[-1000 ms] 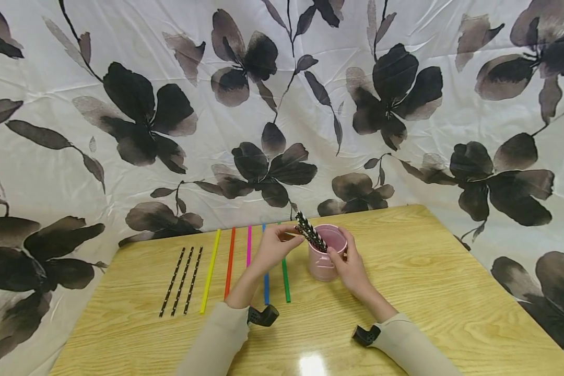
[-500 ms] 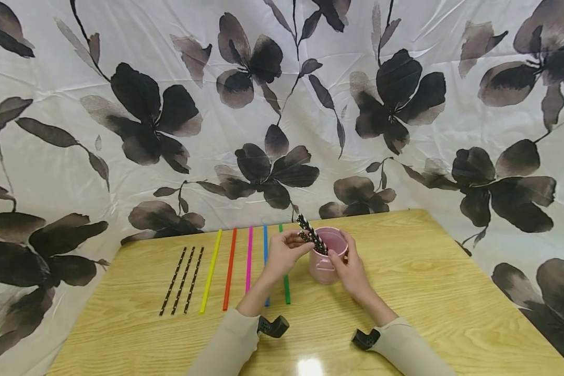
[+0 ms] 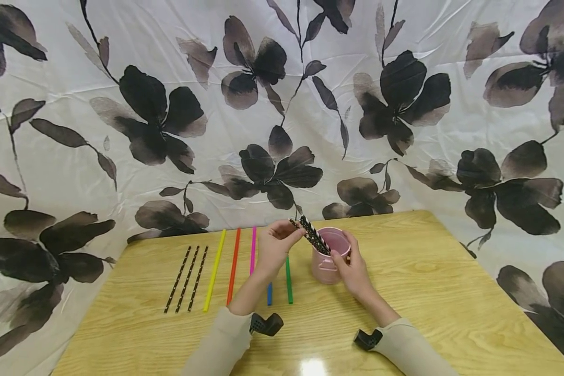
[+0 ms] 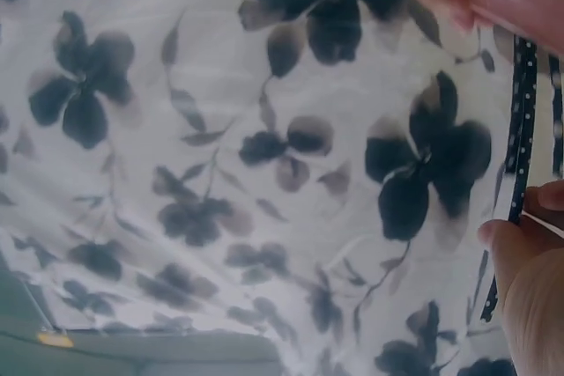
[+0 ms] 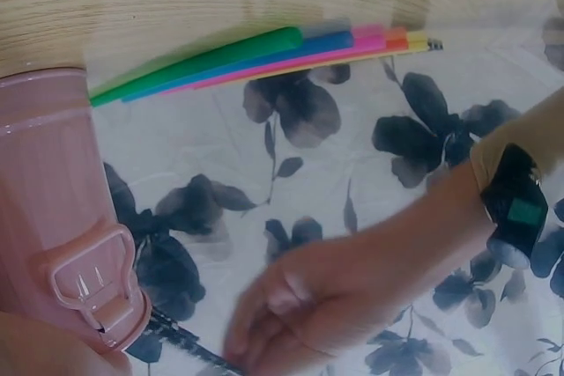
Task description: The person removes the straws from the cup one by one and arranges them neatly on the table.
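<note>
A pink cup with a small handle stands on the table in the head view, tilted bundle of black patterned straws leaning out over its left rim. My right hand grips the cup from the right, its thumb at the rim beside the straws. At the straws' upper ends, my left hand pinches a black straw with white dots between thumb and fingers. The right wrist view shows the cup close up, with the left hand at the straw ends.
Left of the cup, straws lie in a row on the wooden table: green, blue, pink, red, yellow and three black patterned straws. A floral cloth hangs behind.
My left hand moved right toward the cup, then back left, a straw end now parted from the bundle's tops. My right hand keeps its hold on the cup.
</note>
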Demonstrator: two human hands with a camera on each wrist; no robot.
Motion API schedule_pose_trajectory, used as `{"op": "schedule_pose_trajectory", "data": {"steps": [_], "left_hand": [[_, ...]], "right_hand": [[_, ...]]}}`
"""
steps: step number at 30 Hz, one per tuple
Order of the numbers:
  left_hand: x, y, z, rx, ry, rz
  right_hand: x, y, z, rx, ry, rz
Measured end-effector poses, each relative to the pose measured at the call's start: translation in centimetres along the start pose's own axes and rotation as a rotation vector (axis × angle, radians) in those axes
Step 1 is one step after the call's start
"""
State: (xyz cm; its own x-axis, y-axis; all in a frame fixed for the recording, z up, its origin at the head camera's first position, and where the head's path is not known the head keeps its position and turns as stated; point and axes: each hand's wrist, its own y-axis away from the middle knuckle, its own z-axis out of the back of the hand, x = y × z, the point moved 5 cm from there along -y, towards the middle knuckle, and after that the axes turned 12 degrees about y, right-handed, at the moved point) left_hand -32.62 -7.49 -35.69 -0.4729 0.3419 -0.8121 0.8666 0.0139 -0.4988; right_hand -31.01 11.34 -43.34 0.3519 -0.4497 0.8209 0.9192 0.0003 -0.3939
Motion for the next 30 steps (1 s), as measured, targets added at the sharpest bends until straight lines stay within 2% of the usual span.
{"op": "schedule_pose_trajectory", "data": {"steps": [4,8,12,16,23,26,27,30], "left_hand": [[-2.0,-1.0,1.2,0.016,0.051,-0.075],[-4.0,-2.0,2.8,0.045,0.1,-0.118],[-6.6,-2.5,4.6,0.052,0.103,-0.151],[-9.1,-2.6,7.0,0.044,0.067,-0.151],[-12.1,-2.7,12.3,0.055,-0.103,-0.103],[-13.2,-2.5,14.6,0.055,-0.217,-0.076],[-13.4,-2.4,15.5,0.05,-0.247,-0.067],[-13.0,-2.2,19.2,0.002,-0.335,-0.007]], "right_hand": [[0.1,-0.2,0.0,-0.005,0.0,0.004],[0.3,-0.3,0.1,-0.022,0.004,0.009],[0.1,-0.1,0.0,-0.03,0.013,-0.006],[-0.3,0.4,-0.3,-0.019,0.012,-0.025],[-0.2,0.5,-0.4,-0.031,0.029,-0.008],[-0.2,0.4,-0.3,-0.029,0.026,0.001],[-0.1,0.4,-0.3,-0.029,0.025,-0.001],[-0.1,0.3,-0.3,-0.033,0.007,0.0]]}}
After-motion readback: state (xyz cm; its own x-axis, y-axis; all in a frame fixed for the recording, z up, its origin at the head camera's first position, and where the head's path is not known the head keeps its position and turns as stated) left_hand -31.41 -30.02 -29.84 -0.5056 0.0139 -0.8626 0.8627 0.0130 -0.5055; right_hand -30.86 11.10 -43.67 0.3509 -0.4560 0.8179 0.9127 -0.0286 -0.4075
